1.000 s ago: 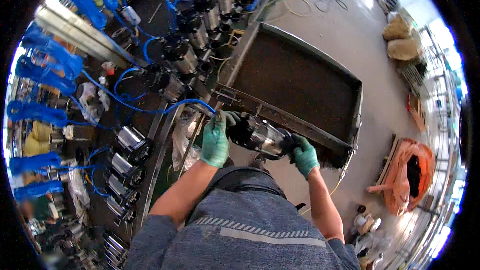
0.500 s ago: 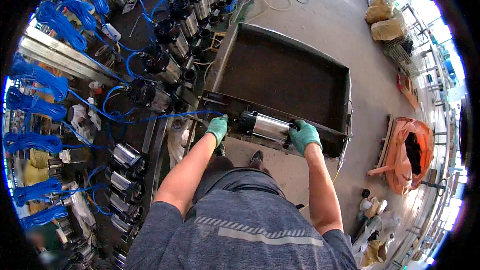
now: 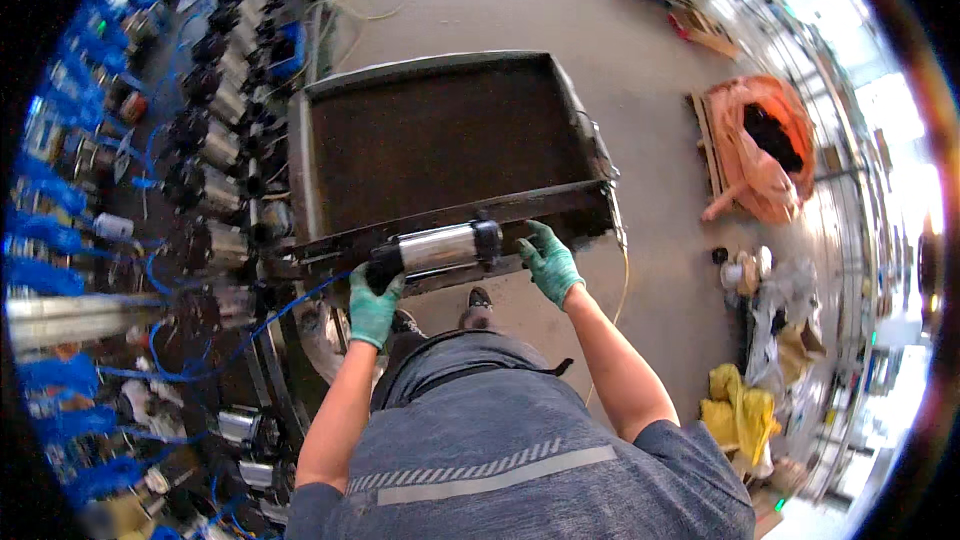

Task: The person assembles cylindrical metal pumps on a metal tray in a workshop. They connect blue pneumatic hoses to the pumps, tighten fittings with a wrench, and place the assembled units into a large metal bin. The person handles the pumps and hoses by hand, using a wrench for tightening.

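A submersible pump [image 3: 438,249], a silver cylinder with black ends, lies along the near edge of a large dark metal trough [image 3: 470,205]. A blue cable [image 3: 290,308] runs from near its left end toward the rows at the left. My left hand [image 3: 372,312], in a green glove, grips the pump's black left end. Beside the right end, my gloved right hand [image 3: 552,268] is apart from the pump, its fingers spread and holding nothing.
Rows of similar pumps [image 3: 222,148] and coils of blue cable [image 3: 50,270] fill the left side. An orange sack [image 3: 755,175] stands at the right, with a yellow bag [image 3: 740,415] and plastic wrapping nearer me. A hose [image 3: 375,2] lies on the floor beyond the trough.
My view has turned to the right. My left hand has come onto the pump's left end, and my right hand has let go of the right end.
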`<control>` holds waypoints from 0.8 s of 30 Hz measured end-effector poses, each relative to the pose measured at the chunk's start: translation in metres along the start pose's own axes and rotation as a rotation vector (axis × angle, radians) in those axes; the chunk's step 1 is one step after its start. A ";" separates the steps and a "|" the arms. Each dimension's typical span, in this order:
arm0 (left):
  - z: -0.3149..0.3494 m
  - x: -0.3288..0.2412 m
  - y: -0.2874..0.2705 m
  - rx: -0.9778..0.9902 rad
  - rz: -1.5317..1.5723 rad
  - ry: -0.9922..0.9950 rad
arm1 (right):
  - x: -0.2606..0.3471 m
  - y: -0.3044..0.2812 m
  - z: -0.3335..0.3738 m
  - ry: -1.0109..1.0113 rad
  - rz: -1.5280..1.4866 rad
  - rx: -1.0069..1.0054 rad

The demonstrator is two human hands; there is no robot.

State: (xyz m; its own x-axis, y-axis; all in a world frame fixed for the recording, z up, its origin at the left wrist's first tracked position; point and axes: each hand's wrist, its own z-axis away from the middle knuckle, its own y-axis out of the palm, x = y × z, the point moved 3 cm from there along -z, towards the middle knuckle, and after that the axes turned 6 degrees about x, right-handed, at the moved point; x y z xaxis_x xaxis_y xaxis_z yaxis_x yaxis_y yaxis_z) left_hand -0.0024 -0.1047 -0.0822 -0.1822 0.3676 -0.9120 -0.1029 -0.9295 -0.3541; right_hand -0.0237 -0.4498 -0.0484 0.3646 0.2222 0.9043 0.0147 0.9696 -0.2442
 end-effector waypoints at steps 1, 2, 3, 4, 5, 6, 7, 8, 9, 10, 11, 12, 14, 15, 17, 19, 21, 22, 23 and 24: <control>-0.001 0.007 0.003 -0.016 -0.037 0.050 | -0.030 -0.020 -0.001 0.015 0.076 -0.130; -0.002 0.010 0.007 -0.022 -0.111 0.033 | -0.058 -0.044 0.000 0.033 0.152 -0.255; -0.001 0.011 0.008 -0.029 -0.140 0.048 | -0.076 -0.067 0.004 0.052 0.231 -0.369; 0.000 0.012 0.007 -0.048 -0.171 0.062 | -0.083 -0.088 0.010 0.076 0.348 -0.467; 0.001 0.013 0.007 -0.069 -0.202 0.075 | -0.090 -0.108 0.014 0.099 0.467 -0.561; 0.004 0.002 0.010 -0.081 -0.213 0.066 | -0.097 -0.125 0.019 0.263 0.461 -0.610; 0.003 0.000 0.011 -0.069 -0.244 0.061 | -0.099 -0.140 0.023 0.421 0.451 -0.652; 0.003 -0.002 0.011 -0.059 -0.274 0.054 | -0.116 -0.153 0.021 0.375 0.538 -0.703; 0.003 -0.002 0.009 -0.056 -0.306 0.045 | -0.116 -0.156 0.017 0.396 0.373 -0.703; 0.002 -0.002 0.009 -0.077 -0.237 0.117 | -0.116 -0.160 0.009 0.415 0.209 -0.697; 0.001 0.004 0.008 -0.076 -0.222 0.109 | -0.116 -0.164 0.002 0.432 0.046 -0.687; 0.000 0.010 0.009 -0.070 -0.206 0.102 | -0.126 -0.167 -0.006 0.365 -0.130 -0.671; -0.002 0.011 0.010 -0.033 -0.199 0.068 | -0.156 -0.176 -0.028 0.333 -0.254 -0.644; -0.002 0.005 0.009 -0.015 -0.215 0.038 | -0.167 -0.177 -0.036 0.315 -0.318 -0.623; -0.001 -0.004 0.009 -0.009 -0.212 0.033 | -0.175 -0.174 -0.046 0.213 -0.277 -0.682; 0.002 -0.011 0.010 -0.016 -0.177 0.081 | -0.189 -0.166 -0.052 0.128 -0.067 -0.751; 0.001 -0.017 0.009 0.003 -0.177 0.034 | -0.191 -0.157 -0.058 0.099 -0.311 -0.759; 0.000 -0.020 0.008 0.010 -0.179 0.009 | -0.186 -0.155 -0.061 0.140 -0.465 -0.739; -0.001 -0.020 0.008 0.026 -0.193 0.006 | -0.180 -0.153 -0.061 0.181 -0.618 -0.717; -0.003 -0.018 0.006 0.033 -0.207 0.000 | -0.161 -0.149 -0.059 0.212 -0.511 -0.733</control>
State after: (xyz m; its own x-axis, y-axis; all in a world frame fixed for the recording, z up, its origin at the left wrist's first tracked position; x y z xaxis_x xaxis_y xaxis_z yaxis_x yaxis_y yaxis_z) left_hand 0.0033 -0.1168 -0.0679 -0.1541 0.5506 -0.8204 -0.1699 -0.8327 -0.5270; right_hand -0.0297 -0.6363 -0.1780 0.3134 -0.3097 0.8977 0.7814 0.6212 -0.0585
